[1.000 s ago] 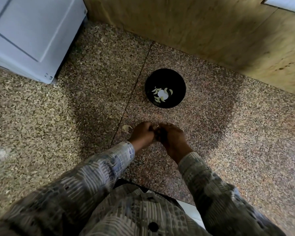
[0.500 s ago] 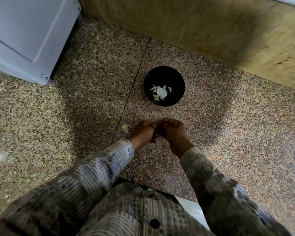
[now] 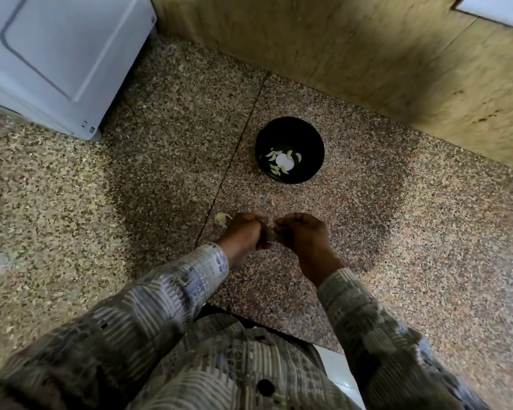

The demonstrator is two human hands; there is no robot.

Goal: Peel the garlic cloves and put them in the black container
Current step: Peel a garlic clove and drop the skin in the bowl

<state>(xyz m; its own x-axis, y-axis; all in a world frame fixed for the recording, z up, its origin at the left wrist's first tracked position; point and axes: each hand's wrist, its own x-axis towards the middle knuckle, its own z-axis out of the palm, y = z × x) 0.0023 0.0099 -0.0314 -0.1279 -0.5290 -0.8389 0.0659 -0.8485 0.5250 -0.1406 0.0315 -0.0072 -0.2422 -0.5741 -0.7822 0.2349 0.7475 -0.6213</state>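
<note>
The near edge of the counter (image 3: 397, 232) runs just in front of my body, and my patterned sleeves (image 3: 172, 294) reach out over it. My left hand (image 3: 245, 232) and right hand (image 3: 302, 232) are side by side over the stone with a narrow gap between them. The fingers of both are curled in, and I cannot tell whether either holds anything. A pale bit of garlic (image 3: 222, 218) lies on the counter just beside my left knuckles, next to the dark seam (image 3: 234, 155) that runs away from me. Past my hands, across a stretch of bare stone, sits the container (image 3: 308, 134), just right of the seam, with peeled cloves (image 3: 274, 170) in its bottom. Bare counter spreads wide to the right. A white appliance (image 3: 57, 54) fills the far left corner, and the wall (image 3: 338, 45) closes the far edge, near behind the container.
</note>
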